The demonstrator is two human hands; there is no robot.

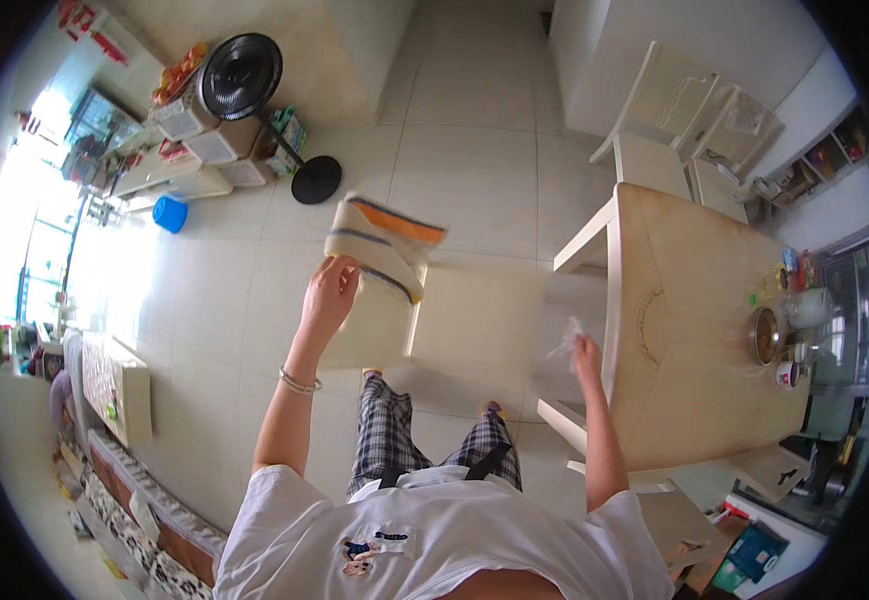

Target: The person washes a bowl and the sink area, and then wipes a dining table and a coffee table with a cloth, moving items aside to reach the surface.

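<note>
My left hand [333,283] grips the edge of a striped cloth [371,238], white with orange and dark bands, which hangs out in front of it and is partly blurred. Below and behind the cloth is a cream chair [479,311], its seat towards me. Off to the right, beside the table's near edge, my right hand [586,352] is closed on a thin, whitish translucent piece [566,346], perhaps plastic film; blur hides its exact kind.
A cream dining table [674,330] at the right bears a metal bowl [764,336] and jars. A black standing fan [239,76], a blue bucket [170,214] and stacked boxes stand at the upper left. A low table [131,397] and a sofa lie at the left.
</note>
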